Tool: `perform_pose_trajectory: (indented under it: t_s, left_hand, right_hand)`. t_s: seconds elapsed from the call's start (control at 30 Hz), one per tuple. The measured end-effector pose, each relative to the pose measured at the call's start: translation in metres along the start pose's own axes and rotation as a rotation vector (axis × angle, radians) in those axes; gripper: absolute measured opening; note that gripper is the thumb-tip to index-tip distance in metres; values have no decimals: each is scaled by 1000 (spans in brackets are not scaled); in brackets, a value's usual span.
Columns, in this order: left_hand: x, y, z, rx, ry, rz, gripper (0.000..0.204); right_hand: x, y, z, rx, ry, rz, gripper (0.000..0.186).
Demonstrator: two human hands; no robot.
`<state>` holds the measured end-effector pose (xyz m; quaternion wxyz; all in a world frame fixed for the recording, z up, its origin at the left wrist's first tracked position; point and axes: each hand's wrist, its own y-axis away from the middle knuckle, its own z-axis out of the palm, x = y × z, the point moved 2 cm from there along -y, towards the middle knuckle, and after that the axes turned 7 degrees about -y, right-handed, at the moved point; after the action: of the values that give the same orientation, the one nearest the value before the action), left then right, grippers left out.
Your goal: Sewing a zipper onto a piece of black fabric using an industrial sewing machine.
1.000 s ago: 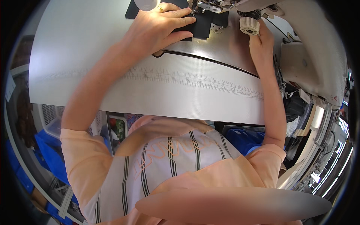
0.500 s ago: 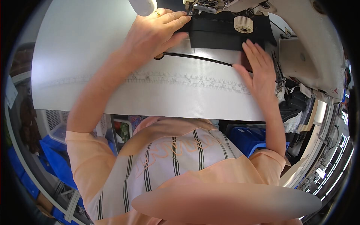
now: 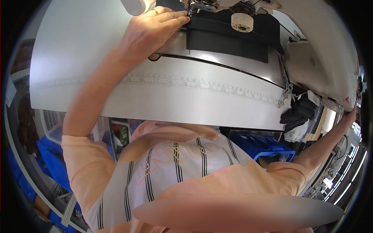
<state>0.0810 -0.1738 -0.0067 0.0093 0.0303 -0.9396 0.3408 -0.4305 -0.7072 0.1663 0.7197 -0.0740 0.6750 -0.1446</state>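
My left hand lies flat with its fingers stretched out, a ring on one of them. Its fingertips rest at the left edge of a piece of black fabric, close beside the presser foot. The fabric lies on the bed of a sewing machine, its far part under the machine's head. My right hand reaches to the machine's far right end; its fingers are hidden there, so what it touches cannot be made out.
A ruler scale runs along the white table. A white lamp hangs at the upper left. Black pieces lie at the table's right end. Below are a blue bin and a white basket.
My right hand has left the fabric and moved right to the machine's end. My left hand stays at the fabric's edge, its thumb now tucked out of sight. The whole view has shifted slightly.
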Motion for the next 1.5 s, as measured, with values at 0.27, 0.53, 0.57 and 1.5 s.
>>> perform_pose_trajectory:
  t_s: [0.27,0.53,0.57,1.5]
  left_hand:
    - [0,-3,-5,-14,-48,72,22]
    - [1,-7,-7,-7,-6,41,23]
    - [1,-6,-7,-10,-23,41,23]
    - [2,-29,-40,-1024,910,-734,33]
  right_hand:
    - [7,99,37,-87,22,-104,58]
    - [12,76,-4,141,558,-317,71]
    - [-11,91,10,33,1021,-366,64]
    - [16,505,242,-1552,290,-963,57]
